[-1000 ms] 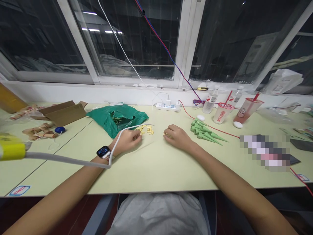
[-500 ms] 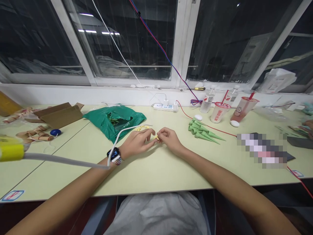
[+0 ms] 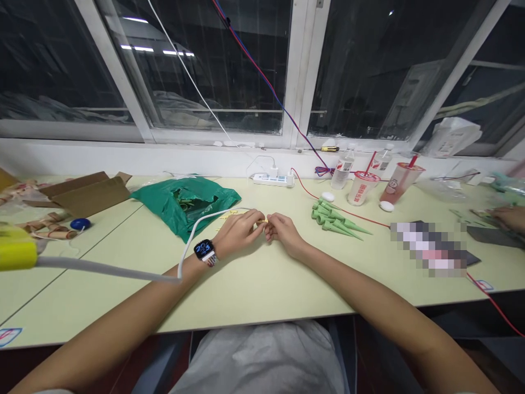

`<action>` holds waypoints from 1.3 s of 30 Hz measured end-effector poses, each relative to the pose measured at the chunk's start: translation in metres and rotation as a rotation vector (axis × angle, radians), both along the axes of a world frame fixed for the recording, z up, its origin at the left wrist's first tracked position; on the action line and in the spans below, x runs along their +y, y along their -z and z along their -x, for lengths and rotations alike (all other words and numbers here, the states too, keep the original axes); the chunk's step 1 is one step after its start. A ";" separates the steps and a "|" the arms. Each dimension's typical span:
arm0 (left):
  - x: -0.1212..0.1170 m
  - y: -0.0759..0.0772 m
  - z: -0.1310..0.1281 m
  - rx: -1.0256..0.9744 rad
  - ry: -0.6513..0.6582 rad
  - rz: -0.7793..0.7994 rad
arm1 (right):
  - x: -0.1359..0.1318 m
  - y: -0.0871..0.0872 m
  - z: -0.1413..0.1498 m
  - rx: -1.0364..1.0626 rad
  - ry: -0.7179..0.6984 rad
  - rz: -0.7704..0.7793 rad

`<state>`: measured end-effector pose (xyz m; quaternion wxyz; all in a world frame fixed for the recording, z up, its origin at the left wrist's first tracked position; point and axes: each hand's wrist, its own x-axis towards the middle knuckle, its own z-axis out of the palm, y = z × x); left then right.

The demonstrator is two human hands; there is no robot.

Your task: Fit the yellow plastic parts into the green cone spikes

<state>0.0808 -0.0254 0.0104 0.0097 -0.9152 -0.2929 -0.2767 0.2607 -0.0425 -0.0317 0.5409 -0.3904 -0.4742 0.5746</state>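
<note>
A small yellow piece (image 3: 264, 221) is pinched between the fingertips of both hands, just above the table; its exact shape is too small to make out. My left hand (image 3: 240, 229), with a watch on the wrist, is closed on it from the left. From the right, my right hand (image 3: 286, 234) is closed on the same piece, thumb and index finger together. Several more yellow pieces (image 3: 233, 213) lie behind my left hand, partly hidden by it. To the right of my hands rests a pile of light green cones (image 3: 334, 219).
A torn green plastic bag (image 3: 159, 200) lies left, beside a cardboard box (image 3: 86, 194) and a blue ball (image 3: 80, 224). A power strip (image 3: 273, 180), drink cups (image 3: 363, 189) and bottles (image 3: 342, 171) stand at the back. A white cable (image 3: 188, 246) crosses before my left wrist. Another person's hand (image 3: 511, 218) is far right.
My left hand has turned, its fingers closing in on the small yellow piece near my right fingertips. The watch face is now lit toward me. The view has shifted slightly.
</note>
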 end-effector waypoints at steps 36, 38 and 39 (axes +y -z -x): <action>-0.007 0.008 -0.001 -0.485 0.155 0.950 | -0.018 -0.006 -0.006 -0.684 -0.043 -0.542; -0.004 0.010 -0.001 -0.479 0.152 0.994 | -0.019 -0.006 -0.007 -0.639 -0.063 -0.546; -0.002 0.010 -0.001 -0.472 0.148 1.024 | -0.019 -0.006 -0.007 -0.623 -0.068 -0.550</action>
